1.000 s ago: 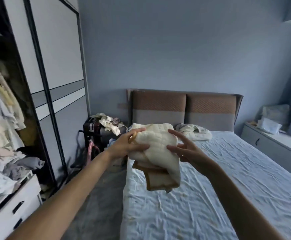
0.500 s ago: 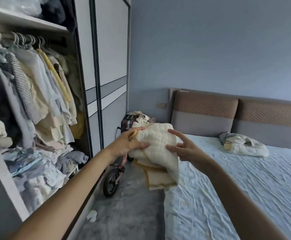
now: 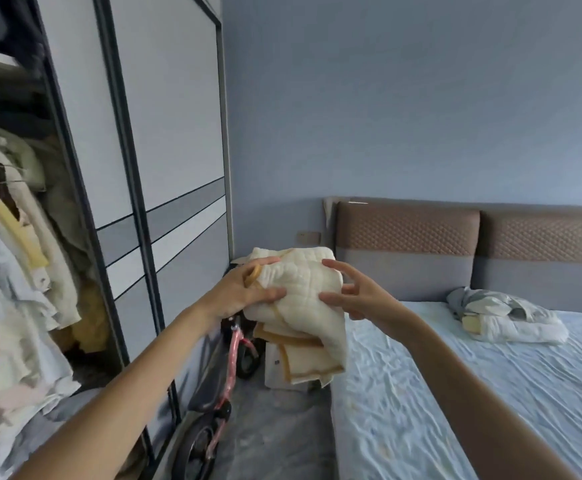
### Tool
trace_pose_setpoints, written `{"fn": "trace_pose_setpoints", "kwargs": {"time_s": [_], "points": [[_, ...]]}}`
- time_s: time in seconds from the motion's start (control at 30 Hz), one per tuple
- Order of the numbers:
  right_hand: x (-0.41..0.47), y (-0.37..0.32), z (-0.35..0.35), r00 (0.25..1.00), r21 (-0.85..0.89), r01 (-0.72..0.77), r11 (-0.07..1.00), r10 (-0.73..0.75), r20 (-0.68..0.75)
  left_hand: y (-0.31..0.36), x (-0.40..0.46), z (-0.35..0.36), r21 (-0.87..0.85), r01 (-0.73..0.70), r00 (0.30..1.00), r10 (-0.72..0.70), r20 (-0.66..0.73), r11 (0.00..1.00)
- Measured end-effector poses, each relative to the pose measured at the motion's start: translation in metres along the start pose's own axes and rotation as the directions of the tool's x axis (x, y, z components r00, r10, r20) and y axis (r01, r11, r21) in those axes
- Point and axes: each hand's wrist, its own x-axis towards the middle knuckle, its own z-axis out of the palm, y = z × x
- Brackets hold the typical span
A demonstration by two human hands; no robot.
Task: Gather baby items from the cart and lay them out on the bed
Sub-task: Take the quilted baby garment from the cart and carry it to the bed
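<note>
Cream quilted cloth (image 3: 303,299) in left hand's (image 3: 244,294) grip, right hand (image 3: 358,296) open-fingered alongside

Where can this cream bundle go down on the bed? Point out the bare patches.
The bed is bare from its left edge to the crumpled grey-white clothes near the headboard. The floor strip beside the wardrobe is crowded by the pink balance bike.
</note>
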Motion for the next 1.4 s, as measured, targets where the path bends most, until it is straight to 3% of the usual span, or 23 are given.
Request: {"fn": "trace_pose_setpoints", "kwargs": {"time_s": [0.33, 0.6, 0.8, 1.13, 1.4], "points": [[0.181, 0.054, -0.128, 0.993, -0.015, -0.083, 0.996, 0.081, -0.091, -0.056, 0.255, -0.003, -0.062, -0.009, 0.995, 0.015, 0.097, 0.998], [0.328, 0.121, -0.216, 0.965, 0.018, -0.136, 0.991, 0.136, -0.224, -0.133, 0.456, -0.002, -0.122, -0.125, 0.976, 0.144, 0.163, 0.985], [0.428, 0.162, -0.268, 0.911, 0.023, -0.218, 0.976, 0.212, -0.353, -0.171, 0.613, -0.008, -0.147, -0.100, 0.937, 0.143, 0.319, 0.984], [0.467, 0.222, -0.410, 0.746, 0.094, -0.256, 0.962, 0.258, -0.614, -0.189, 0.824, 0.109, -0.208, -0.054, 0.746, 0.177, 0.641, 0.977], [0.467, 0.287, -0.525, 0.575, 0.181, -0.225, 0.957, 0.281, -0.768, -0.195, 0.962, 0.242, -0.168, -0.051, 0.512, 0.170, 0.842, 0.985]]}}
